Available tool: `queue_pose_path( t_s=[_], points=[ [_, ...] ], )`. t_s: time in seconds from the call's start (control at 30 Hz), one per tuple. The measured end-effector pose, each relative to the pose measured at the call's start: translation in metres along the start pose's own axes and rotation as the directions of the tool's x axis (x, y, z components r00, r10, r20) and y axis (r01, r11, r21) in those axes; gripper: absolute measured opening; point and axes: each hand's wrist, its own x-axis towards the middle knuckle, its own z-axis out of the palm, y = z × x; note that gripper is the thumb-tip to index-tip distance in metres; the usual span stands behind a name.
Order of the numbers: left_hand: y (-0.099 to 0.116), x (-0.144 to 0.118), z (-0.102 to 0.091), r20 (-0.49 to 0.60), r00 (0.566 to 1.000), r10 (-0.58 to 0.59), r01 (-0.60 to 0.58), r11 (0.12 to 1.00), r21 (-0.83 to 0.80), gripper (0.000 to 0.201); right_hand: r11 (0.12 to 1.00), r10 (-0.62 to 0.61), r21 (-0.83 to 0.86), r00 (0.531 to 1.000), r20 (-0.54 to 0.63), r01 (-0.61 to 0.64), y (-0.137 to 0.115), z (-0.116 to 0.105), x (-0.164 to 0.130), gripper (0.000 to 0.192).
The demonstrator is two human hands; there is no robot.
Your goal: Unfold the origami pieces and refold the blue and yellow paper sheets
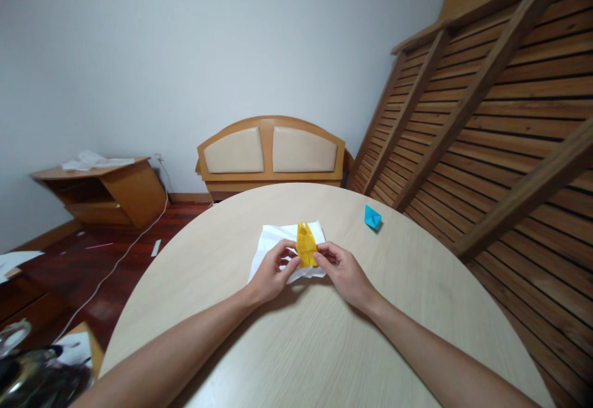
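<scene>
A yellow folded paper piece, with pointed tips at its far end, is held between both hands above a white paper sheet. My left hand pinches its lower left edge between thumb and fingers. On the other side, my right hand grips the right edge the same way. The white sheet is creased and lies flat on the table, partly covered by my left hand and the yellow paper. To the right and farther off sits a small blue folded paper boat, touched by neither hand.
Everything rests on a round, light wooden table. Behind it stands a headboard against the wall. A slatted wooden frame leans at the right. A low cabinet with papers on top is at the left, with a cable across the floor.
</scene>
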Motion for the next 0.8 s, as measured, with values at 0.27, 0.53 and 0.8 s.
queue_pose_path(
  t_s=[0.27,0.53,0.8],
  points=[
    [0.0024,0.0009,-0.0028,-0.02,0.999,0.042,-0.039,0.991,0.132,0.022,0.996,-0.06,-0.077,0.996,-0.062,0.055,-0.0004,-0.0017,-0.0025,0.031],
    [-0.0014,-0.0011,-0.0052,0.025,0.986,0.163,-0.164,0.946,0.28,0.016,0.974,-0.141,-0.183,0.989,-0.036,0.132,-0.0035,-0.0064,-0.0031,0.021],
    [0.0027,-0.0012,-0.0053,0.055,0.979,0.198,-0.206,0.941,0.268,0.016,0.917,-0.319,-0.259,0.948,-0.019,0.303,-0.0049,-0.0061,-0.0033,0.006]
  ],
)
